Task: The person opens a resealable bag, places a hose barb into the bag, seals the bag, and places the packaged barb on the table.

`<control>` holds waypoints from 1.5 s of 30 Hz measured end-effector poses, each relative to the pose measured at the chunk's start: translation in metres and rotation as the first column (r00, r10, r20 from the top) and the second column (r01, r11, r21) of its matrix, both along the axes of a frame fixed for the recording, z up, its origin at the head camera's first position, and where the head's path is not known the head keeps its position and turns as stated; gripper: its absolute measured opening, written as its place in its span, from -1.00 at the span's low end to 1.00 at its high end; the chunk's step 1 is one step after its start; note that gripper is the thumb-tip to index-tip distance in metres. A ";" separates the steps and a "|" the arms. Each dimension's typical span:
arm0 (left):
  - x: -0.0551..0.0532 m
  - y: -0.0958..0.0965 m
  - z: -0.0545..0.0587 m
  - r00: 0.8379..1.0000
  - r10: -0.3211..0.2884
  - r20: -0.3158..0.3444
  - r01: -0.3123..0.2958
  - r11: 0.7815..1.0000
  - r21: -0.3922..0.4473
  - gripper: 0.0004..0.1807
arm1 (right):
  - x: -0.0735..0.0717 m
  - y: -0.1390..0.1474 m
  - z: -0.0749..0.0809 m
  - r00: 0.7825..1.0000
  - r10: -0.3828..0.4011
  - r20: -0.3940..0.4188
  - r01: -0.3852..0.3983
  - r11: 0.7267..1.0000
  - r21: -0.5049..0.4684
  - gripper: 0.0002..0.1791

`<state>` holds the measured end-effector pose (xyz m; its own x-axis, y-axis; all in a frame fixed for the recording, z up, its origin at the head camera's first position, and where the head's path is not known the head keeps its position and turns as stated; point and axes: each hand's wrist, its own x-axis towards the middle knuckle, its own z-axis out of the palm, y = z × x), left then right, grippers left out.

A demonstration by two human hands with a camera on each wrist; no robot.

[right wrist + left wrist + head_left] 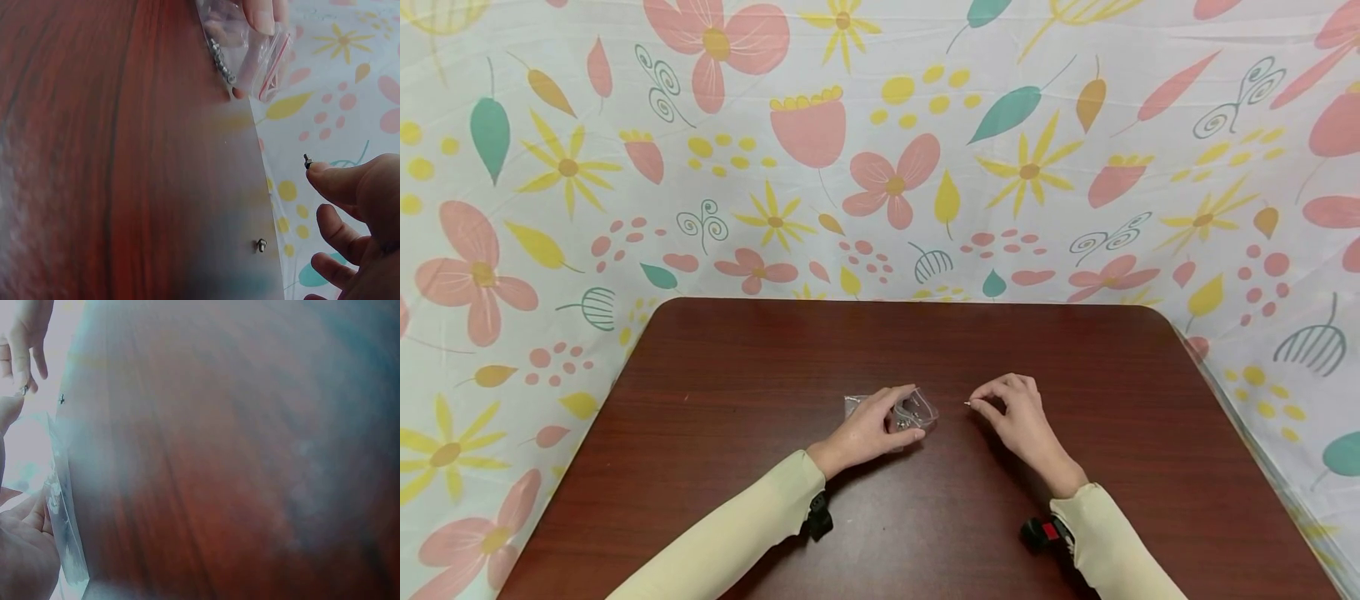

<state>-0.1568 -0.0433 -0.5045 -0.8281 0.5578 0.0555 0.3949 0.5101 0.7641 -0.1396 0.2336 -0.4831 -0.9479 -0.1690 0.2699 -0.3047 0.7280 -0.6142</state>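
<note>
while left fingers (907, 437) hold the bag (927, 408), screw (307, 161) nearby, between right fingers (337, 182)

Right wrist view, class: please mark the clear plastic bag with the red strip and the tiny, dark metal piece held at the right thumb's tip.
Clear plastic bag (244, 61): right wrist view, on its transparent wall.
Tiny dark metal piece (307, 162): right wrist view, middle of its body.

Two hands (867, 425) (1021, 417), one bag (917, 407), one table (880, 346)

Left fingers (891, 397) around a clear bag (922, 408), right fingers (992, 389) on a tiny piece (967, 403), brown table (775, 350) beneath.
</note>
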 end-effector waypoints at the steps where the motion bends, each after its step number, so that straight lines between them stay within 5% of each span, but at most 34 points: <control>1: 0.000 0.000 0.000 1.000 -0.001 0.000 0.001 1.000 0.000 -0.20 | 0.000 -0.001 0.000 1.000 0.000 -0.002 0.000 1.000 -0.001 -0.96; 45: 0.001 -0.001 0.002 1.000 -0.006 -0.009 0.006 1.000 0.022 -0.23 | 0.008 -0.050 0.001 0.991 0.116 -0.062 -0.117 0.993 -0.008 -0.87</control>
